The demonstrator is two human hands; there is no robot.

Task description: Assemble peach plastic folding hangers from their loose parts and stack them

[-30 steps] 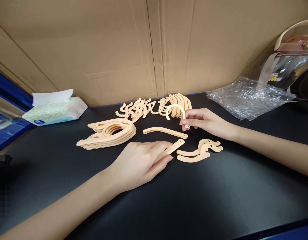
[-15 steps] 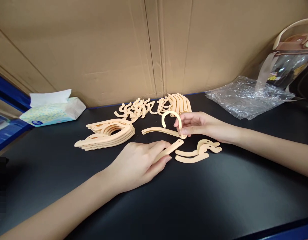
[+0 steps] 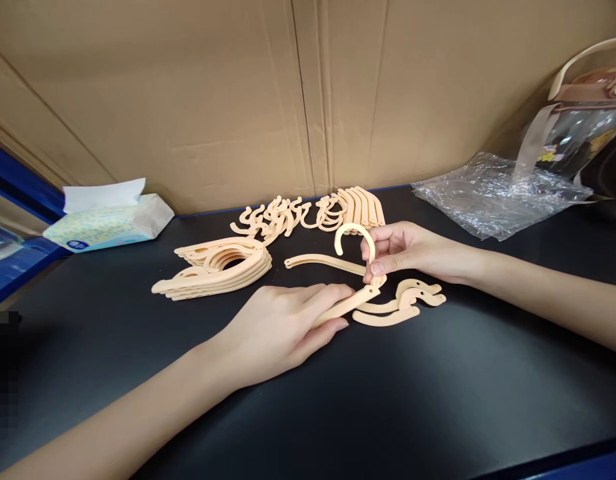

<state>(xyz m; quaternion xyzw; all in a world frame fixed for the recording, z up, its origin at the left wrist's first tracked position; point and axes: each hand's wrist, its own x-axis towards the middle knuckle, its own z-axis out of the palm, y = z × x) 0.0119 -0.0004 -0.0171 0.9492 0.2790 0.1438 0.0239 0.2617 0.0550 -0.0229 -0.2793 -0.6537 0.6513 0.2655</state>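
- The cream hook [image 3: 355, 228], a smooth open curve, stood right of the frame's centre, its lower end pinched by the thumb and fingers of the right hand [image 3: 413, 253].
- The left hand [image 3: 283, 327], at lower centre, gripped a slim bar [image 3: 344, 307] whose holed end was at the hook's foot; whether they touched could not be told.
- At left, a tissue pack [image 3: 108, 221] had a white sheet [image 3: 104, 193] poking from its top.
- At upper right, crinkled clear plastic [image 3: 483, 193] lay before a transparent bottle [image 3: 583, 133].
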